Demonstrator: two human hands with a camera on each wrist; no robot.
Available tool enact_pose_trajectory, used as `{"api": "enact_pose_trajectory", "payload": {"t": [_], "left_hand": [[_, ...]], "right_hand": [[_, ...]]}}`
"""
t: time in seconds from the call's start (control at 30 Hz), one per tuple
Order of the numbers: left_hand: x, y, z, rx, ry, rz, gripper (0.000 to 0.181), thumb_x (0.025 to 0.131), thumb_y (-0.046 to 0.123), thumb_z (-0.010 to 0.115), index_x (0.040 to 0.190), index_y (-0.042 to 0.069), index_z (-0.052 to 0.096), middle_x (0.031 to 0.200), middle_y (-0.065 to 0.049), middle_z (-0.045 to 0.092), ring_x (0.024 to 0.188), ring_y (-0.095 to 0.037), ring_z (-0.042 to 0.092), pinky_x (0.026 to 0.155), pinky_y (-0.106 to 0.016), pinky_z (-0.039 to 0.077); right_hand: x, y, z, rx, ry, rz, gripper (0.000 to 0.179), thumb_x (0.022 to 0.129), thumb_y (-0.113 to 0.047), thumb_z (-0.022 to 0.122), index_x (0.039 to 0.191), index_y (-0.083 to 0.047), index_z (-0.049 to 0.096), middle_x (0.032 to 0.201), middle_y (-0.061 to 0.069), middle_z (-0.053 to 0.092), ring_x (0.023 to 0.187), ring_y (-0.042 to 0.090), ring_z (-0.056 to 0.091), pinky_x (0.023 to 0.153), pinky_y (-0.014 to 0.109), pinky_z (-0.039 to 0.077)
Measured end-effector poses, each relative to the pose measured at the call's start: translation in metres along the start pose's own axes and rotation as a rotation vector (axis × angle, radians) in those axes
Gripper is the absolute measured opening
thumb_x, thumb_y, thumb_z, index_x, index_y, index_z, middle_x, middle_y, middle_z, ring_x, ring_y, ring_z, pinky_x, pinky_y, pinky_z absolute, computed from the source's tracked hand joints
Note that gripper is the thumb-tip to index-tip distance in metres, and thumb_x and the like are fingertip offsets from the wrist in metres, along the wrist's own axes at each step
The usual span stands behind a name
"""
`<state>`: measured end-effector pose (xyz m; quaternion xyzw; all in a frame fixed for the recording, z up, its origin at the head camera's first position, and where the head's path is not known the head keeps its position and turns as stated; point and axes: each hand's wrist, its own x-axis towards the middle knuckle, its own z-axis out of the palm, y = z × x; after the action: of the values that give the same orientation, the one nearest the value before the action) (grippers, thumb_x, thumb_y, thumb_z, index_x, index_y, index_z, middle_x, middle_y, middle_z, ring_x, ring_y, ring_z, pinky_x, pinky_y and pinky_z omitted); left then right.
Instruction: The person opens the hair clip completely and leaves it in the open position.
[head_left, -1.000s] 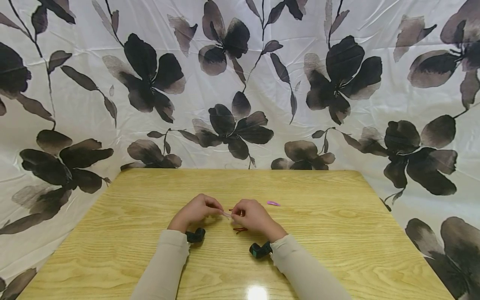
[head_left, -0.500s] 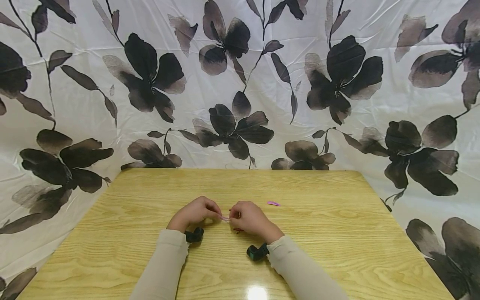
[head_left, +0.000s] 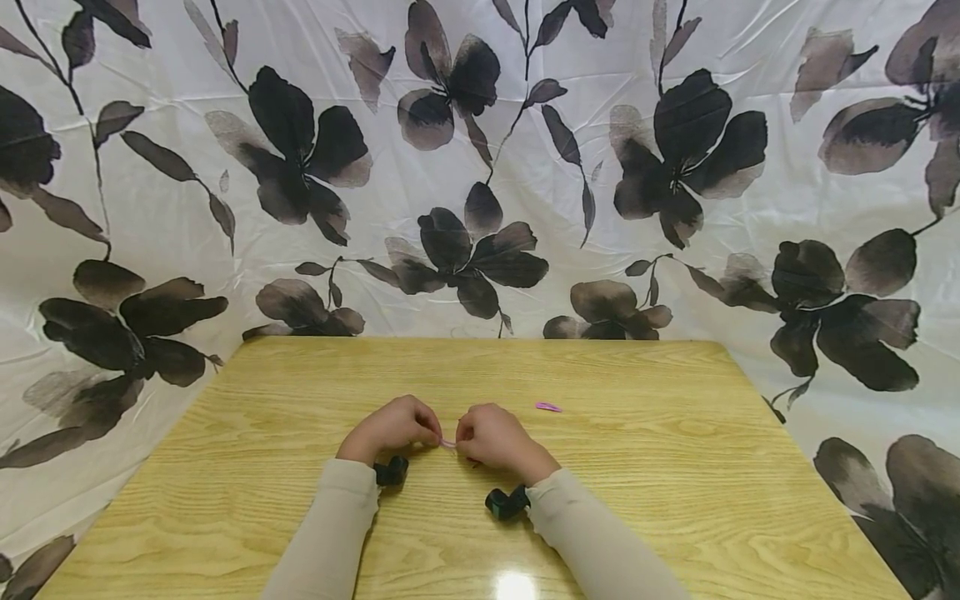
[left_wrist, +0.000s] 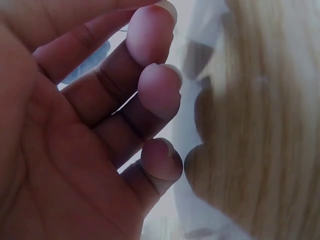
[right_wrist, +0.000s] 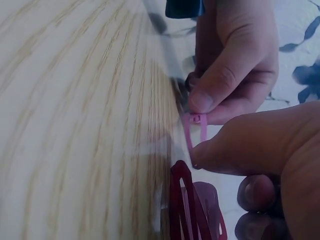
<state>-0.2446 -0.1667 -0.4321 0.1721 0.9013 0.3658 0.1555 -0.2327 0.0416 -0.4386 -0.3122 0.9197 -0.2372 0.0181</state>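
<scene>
A slim pink snap hair clip (right_wrist: pixel 196 119) spans the small gap between the two hands. My left hand (head_left: pixel 393 427) pinches one end between thumb and index finger, its other fingers (left_wrist: pixel 159 92) curved loosely in the left wrist view. At the opposite end, the thumb and fingertips of my right hand (head_left: pixel 498 442) grip the clip. Dark red hair clips (right_wrist: pixel 176 200) and a mauve one (right_wrist: pixel 207 195) show beside the right hand's curled fingers in the right wrist view; I cannot tell if that hand holds them. In the head view the right hand mostly hides them.
Another pink hair clip (head_left: pixel 548 407) lies on the wooden table (head_left: pixel 637 467), beyond the right hand and to its right. Black wrist cameras (head_left: pixel 507 503) sit under both wrists. A floral cloth (head_left: pixel 465 167) hangs behind the table's far edge.
Both hands have shifted slightly down and toward the left, the right one more, with the pink hair clip still between them. The right hand now covers more of the red clips.
</scene>
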Motion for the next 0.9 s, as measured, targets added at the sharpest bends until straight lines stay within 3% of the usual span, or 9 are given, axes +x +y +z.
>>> {"api": "enact_pose_trajectory", "payload": {"t": [0.27, 0.47, 0.63, 0.9], "left_hand": [[0.002, 0.0012, 0.0011, 0.022, -0.007, 0.0, 0.008, 0.085, 0.011, 0.073, 0.077, 0.015, 0.074, 0.077, 0.003, 0.068, 0.068, -0.015, 0.052, 0.064, -0.029, 0.045], [0.0015, 0.0008, 0.0023, -0.013, -0.007, -0.005, 0.007, 0.084, 0.012, 0.074, 0.077, 0.013, 0.074, 0.077, 0.002, 0.068, 0.067, -0.016, 0.052, 0.062, -0.029, 0.045], [0.0011, -0.0013, 0.0026, -0.038, -0.004, -0.013, 0.01, 0.084, 0.016, 0.075, 0.078, 0.008, 0.075, 0.08, 0.002, 0.069, 0.068, -0.016, 0.052, 0.062, -0.029, 0.046], [0.0007, -0.0029, 0.002, -0.045, -0.003, -0.028, 0.009, 0.085, 0.015, 0.074, 0.08, 0.009, 0.075, 0.082, 0.002, 0.069, 0.071, -0.016, 0.053, 0.065, -0.029, 0.046]], "right_hand": [[0.0022, -0.0002, 0.001, -0.009, -0.024, 0.027, 0.015, 0.082, -0.015, 0.068, 0.07, -0.023, 0.069, 0.066, -0.013, 0.059, 0.059, 0.004, 0.051, 0.055, 0.02, 0.042], [0.0018, -0.0008, 0.0008, 0.0, -0.029, 0.04, 0.016, 0.082, -0.015, 0.069, 0.068, -0.024, 0.069, 0.063, -0.013, 0.059, 0.057, 0.004, 0.051, 0.054, 0.021, 0.042], [0.0011, -0.0016, -0.0003, 0.0, -0.032, 0.038, 0.016, 0.082, -0.015, 0.069, 0.069, -0.023, 0.07, 0.065, -0.013, 0.059, 0.058, 0.004, 0.05, 0.054, 0.021, 0.042], [0.0003, -0.0016, -0.0007, -0.011, -0.035, 0.05, 0.015, 0.083, -0.018, 0.07, 0.069, -0.024, 0.07, 0.068, -0.013, 0.06, 0.059, 0.005, 0.051, 0.055, 0.021, 0.042]]}}
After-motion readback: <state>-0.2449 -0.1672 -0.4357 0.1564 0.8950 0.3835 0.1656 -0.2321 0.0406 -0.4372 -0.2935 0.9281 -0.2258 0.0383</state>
